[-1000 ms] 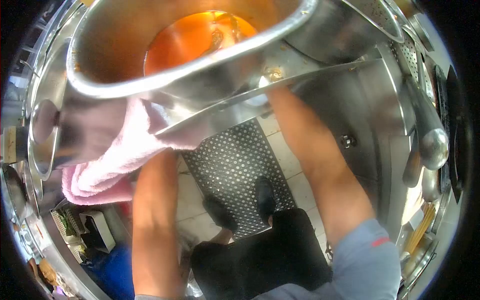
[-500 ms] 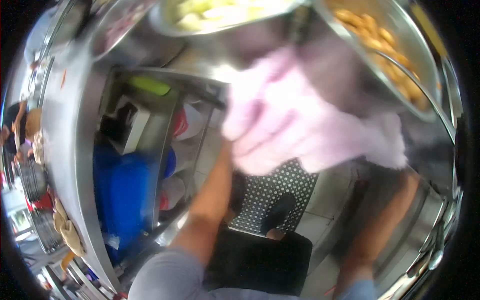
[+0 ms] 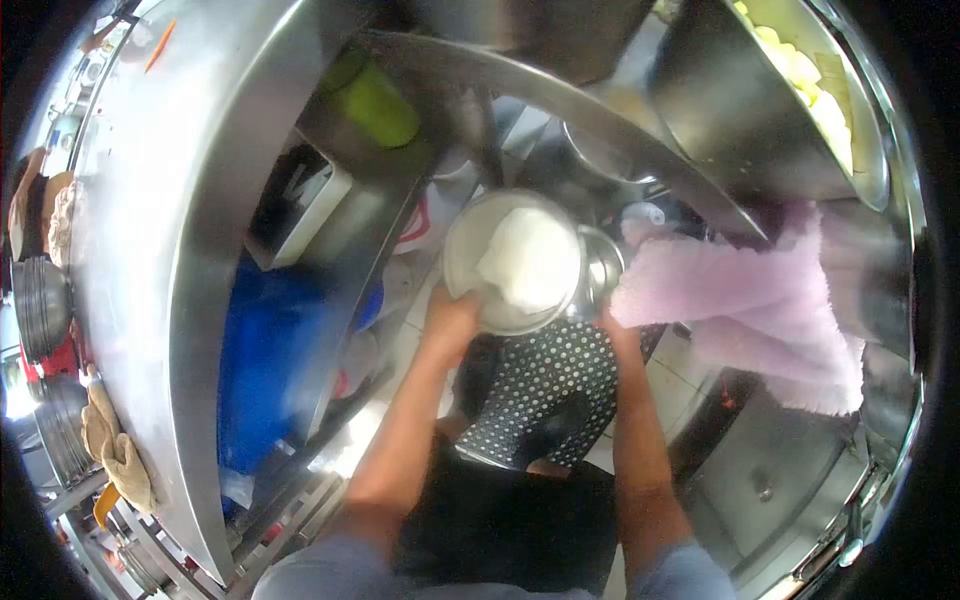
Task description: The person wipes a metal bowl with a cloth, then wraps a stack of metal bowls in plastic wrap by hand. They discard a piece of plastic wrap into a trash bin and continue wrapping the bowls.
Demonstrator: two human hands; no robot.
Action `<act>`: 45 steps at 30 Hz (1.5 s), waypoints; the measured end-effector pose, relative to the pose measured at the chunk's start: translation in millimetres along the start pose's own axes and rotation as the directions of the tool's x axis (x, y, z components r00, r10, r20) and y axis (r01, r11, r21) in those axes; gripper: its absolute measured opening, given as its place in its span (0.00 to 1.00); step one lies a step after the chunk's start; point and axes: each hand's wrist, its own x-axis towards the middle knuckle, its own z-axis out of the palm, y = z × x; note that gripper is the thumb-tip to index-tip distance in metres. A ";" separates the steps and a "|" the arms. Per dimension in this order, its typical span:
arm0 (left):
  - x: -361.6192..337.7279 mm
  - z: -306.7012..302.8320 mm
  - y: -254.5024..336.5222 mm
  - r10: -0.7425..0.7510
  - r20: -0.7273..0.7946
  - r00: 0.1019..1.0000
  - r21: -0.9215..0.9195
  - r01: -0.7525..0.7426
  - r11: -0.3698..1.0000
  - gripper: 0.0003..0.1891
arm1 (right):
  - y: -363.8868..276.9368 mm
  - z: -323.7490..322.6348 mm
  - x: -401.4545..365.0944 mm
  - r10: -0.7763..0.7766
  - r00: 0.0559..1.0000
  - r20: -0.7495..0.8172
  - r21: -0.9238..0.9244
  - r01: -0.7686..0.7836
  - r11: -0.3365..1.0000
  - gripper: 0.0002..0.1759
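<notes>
My left hand is closed on the near left rim of a round, pale pot, with the thumb over the edge. Inside the pot lies a smooth white mass. Just right of it shows the curved rim of a shiny metal vessel. My right hand is at the left corner of a fluffy pink towel, which covers its fingers, so I cannot tell whether they grip it. The towel spreads out to the right, beside the metal pans.
A steel counter runs along the left. Below it, a shelf bears a blue bin, a white-edged box and a green item. A deep pan of pale yellow pieces stands upper right. A dotted mat lies underfoot.
The pink towel has moved right and away from my left hand, which now holds the pot's rim. My view has shifted, bringing the pot into sight and the food pans toward the upper right.
</notes>
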 end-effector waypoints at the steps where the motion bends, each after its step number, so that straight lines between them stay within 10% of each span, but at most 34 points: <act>1: 5.8 9.7 2.2 0.030 0.004 1.000 0.082 -0.031 0.996 0.16 | -5.4 6.3 16.7 0.114 0.985 0.127 0.196 -0.137 0.971 0.36; 5: 34.0 72.9 31.7 0.052 0.143 0.988 0.305 -0.095 0.948 0.21 | -69.5 -21.5 49.5 0.166 0.885 0.435 0.565 -0.412 0.715 0.39; 7: 97.3 85.1 -1.2 -0.215 0.256 0.942 0.411 0.095 0.907 0.21 | -96.3 -39.4 56.0 0.098 0.839 0.535 0.662 -0.489 0.569 0.41; 9: 119.0 92.5 -13.5 -0.206 0.241 0.948 0.505 0.059 0.861 0.21 | -59.1 -41.8 56.4 -0.053 0.801 0.597 0.794 -0.581 0.179 0.43; 11: 98.9 92.8 4.4 -0.270 0.232 0.934 0.172 0.234 0.957 0.23 | -28.2 -36.0 63.2 -0.181 0.819 0.544 0.830 -0.557 -0.027 0.46; 14: 119.6 88.8 -22.1 -0.218 0.354 0.910 -0.042 0.248 0.968 0.26 | -25.0 -32.7 61.8 -0.240 0.861 0.449 0.884 -0.467 -0.021 0.47; 17: 120.9 91.4 -29.5 -0.114 0.171 0.979 0.321 0.054 0.945 0.29 | -62.3 -40.8 53.6 -0.224 0.852 0.474 0.873 -0.488 -0.011 0.46; 20: 149.9 95.2 -65.9 0.306 0.035 0.951 0.363 -0.297 0.883 0.32 | -67.5 -40.0 52.7 -0.280 0.869 0.409 0.906 -0.424 0.006 0.45; 24: 99.1 88.5 4.9 0.062 0.167 0.984 0.470 -0.135 0.872 0.38 | -64.2 -36.6 52.7 -0.253 0.920 0.300 0.954 -0.295 0.058 0.42; 29: 102.9 91.8 -4.2 0.206 0.222 0.953 0.452 -0.288 0.844 0.39 | -66.2 -34.9 49.2 -0.308 0.934 0.182 0.844 0.012 0.535 0.34; 33: 125.1 94.9 -15.9 0.223 0.250 0.942 0.365 -0.305 0.880 0.39 | -63.0 -40.9 66.3 -0.332 0.917 0.220 0.368 0.237 0.899 0.28; 35: 149.8 96.0 -41.1 0.294 0.282 0.913 0.318 -0.378 0.869 0.40 | -45.7 -36.2 78.8 -0.318 0.910 0.266 0.598 0.103 0.795 0.26; 38: 122.2 71.2 -7.8 -0.241 0.529 0.813 0.080 0.235 0.969 0.41 | 33.8 19.4 114.9 -0.357 0.893 0.275 0.956 -0.293 0.004 0.22; 40: 98.7 61.9 -14.8 -0.166 0.530 0.831 -0.010 0.203 0.979 0.42 | -30.7 -17.9 63.1 -0.143 0.987 0.078 0.859 0.006 0.513 0.14; 42: 57.4 46.2 -17.3 -0.136 0.580 0.803 -0.061 0.209 0.976 0.44 | -78.3 -47.0 4.7 0.105 0.994 0.044 0.744 -0.103 0.661 0.14; 45: -29.7 27.2 21.3 0.351 0.483 0.802 0.221 -0.500 0.838 0.48 | -138.2 -115.1 -75.5 0.305 0.949 0.075 0.715 -0.265 0.647 0.17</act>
